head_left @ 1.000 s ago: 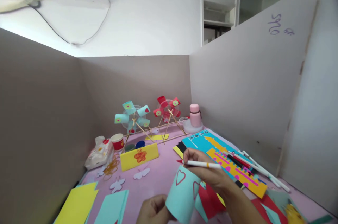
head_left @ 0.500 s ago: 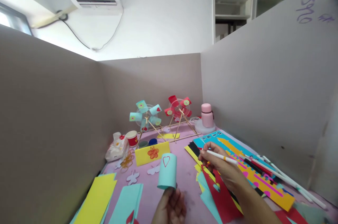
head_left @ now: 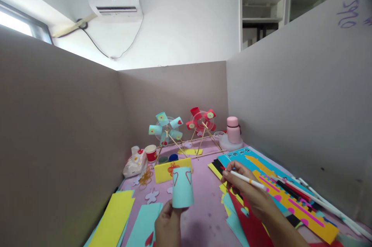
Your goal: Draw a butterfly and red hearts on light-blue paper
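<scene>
My left hand (head_left: 168, 221) grips a light blue paper tube (head_left: 183, 194) by its lower rim, holding it upright above the table. Two red heart outlines show near the tube's top, one at each side. In my right hand (head_left: 244, 185) is a white marker pen (head_left: 247, 179) with an orange band, its red tip pointing left and apart from the tube. Behind the tube stands a folded yellow card (head_left: 162, 174) with an orange butterfly drawn on it. Under my right hand lie red paper (head_left: 250, 223) and light blue sheets (head_left: 236, 221).
Two paper wheels on stick stands, one blue (head_left: 165, 126) and one red (head_left: 201, 119), stand at the back. A pink bottle (head_left: 233, 130), a paper cup (head_left: 151, 153) and a tissue pack (head_left: 135, 163) are there too. Yellow sheets (head_left: 112, 218) lie left; several markers (head_left: 293, 190) lie right.
My left hand has turned the tube, so two heart outlines now show instead of one. That hand sits further left under the tube. The view has shifted slightly.
</scene>
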A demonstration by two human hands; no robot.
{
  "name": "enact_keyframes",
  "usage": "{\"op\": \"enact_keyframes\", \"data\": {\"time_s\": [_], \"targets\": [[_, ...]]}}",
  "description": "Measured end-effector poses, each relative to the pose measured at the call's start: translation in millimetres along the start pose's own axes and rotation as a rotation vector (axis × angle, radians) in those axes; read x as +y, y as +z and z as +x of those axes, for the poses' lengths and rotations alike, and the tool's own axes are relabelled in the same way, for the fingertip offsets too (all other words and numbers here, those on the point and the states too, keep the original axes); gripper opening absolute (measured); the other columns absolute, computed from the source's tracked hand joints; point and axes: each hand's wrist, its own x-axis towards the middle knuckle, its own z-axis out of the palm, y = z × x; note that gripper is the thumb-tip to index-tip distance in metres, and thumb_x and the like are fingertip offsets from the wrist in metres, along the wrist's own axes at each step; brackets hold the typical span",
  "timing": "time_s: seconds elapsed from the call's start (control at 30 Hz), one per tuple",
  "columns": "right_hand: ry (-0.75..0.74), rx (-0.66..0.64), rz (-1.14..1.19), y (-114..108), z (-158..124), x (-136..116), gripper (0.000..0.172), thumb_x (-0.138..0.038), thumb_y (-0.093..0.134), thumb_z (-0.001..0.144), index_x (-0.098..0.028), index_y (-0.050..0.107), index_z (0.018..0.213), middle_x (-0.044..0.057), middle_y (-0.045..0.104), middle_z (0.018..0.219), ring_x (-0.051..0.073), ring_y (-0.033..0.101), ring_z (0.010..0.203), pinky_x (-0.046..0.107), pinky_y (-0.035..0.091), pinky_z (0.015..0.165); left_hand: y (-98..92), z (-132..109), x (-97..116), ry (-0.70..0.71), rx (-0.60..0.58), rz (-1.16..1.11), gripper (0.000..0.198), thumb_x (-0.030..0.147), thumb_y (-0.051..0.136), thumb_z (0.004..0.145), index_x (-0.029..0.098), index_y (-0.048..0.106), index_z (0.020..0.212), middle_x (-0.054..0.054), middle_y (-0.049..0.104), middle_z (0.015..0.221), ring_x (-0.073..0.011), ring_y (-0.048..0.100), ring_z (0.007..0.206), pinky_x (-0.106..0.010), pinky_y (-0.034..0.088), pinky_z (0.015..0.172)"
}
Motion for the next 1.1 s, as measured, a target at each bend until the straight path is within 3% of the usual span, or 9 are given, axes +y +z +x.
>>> {"op": "enact_keyframes", "data": {"time_s": [0.23,0.43,0.63,0.77,0.87,0.97,1.1], "targets": [[-0.012,-0.018,-0.059,-0.5,-3.5,5.9,0.023,-0.042,0.059,0.081,-0.024,0.046,0.078,-0.002,0.061,0.07,0.015,0.05,0.062,0.023,0.035,0.052,-31.3,21.7,-0.8,0.162,0.211,0.189,0.034,0.047,0.066,0.056,0.018,0.067,0.074,-0.002,0.068,0.07,-0.0289,0.057,0.084,-0.033,0.036,0.075],[-0.013,-0.01,-0.103,1.7,-9.9,1.4,0.024,-0.047,0.061,0.077,-0.026,0.048,0.074,0.0,0.058,0.069,0.019,0.052,0.062,0.027,0.039,0.053,-39.3,20.4,3.9,0.161,0.264,0.184,0.033,0.047,0.067,0.057,0.019,0.067,0.076,-0.001,0.067,0.069,-0.0263,0.055,0.079,-0.032,0.035,0.073],[-0.052,0.004,-0.096,6.6,-5.9,9.8,0.023,-0.045,0.059,0.081,-0.025,0.048,0.079,-0.001,0.058,0.073,0.019,0.052,0.069,0.026,0.038,0.055,-13.9,9.1,0.7,-0.008,0.059,-0.003,0.043,0.054,0.07,0.053,0.017,0.066,0.074,-0.004,0.069,0.07,-0.0228,0.061,0.077,-0.029,0.04,0.072],[-0.085,-0.056,0.024,14.9,-9.7,9.4,0.022,-0.046,0.06,0.082,-0.028,0.049,0.089,0.0,0.062,0.096,0.024,0.053,0.097,0.03,0.041,0.073,18.9,-22.3,-16.1,-0.18,-0.168,-0.098,0.049,0.061,0.071,0.049,0.015,0.062,0.061,-0.006,0.065,0.058,-0.0172,0.058,0.057,-0.026,0.039,0.057],[-0.059,-0.117,0.126,19.3,-15.9,11.0,0.024,-0.046,0.062,0.08,-0.029,0.05,0.091,0.0,0.062,0.097,0.023,0.052,0.099,0.034,0.039,0.081,35.4,-46.5,-26.2,-0.279,-0.298,-0.119,0.054,0.064,0.071,0.044,0.013,0.063,0.06,-0.006,0.062,0.052,-0.0147,0.055,0.05,-0.025,0.035,0.051],[-0.006,-0.178,0.15,19.0,-23.9,15.8,0.022,-0.043,0.066,0.078,-0.027,0.053,0.086,-0.003,0.058,0.079,0.019,0.052,0.079,0.032,0.04,0.074,35.1,-57.3,-29.9,-0.325,-0.344,-0.088,0.057,0.065,0.071,0.039,0.013,0.065,0.062,-0.007,0.062,0.052,-0.016,0.056,0.049,-0.027,0.039,0.052],[0.075,-0.202,0.186,15.9,-38.2,25.0,0.022,-0.033,0.072,0.075,-0.024,0.054,0.082,-0.005,0.052,0.072,0.015,0.047,0.067,0.027,0.038,0.065,19.7,-58.7,-29.4,-0.335,-0.299,0.04,0.054,0.062,0.07,0.04,0.014,0.067,0.064,-0.009,0.065,0.057,-0.0227,0.061,0.056,-0.034,0.046,0.058]]}}
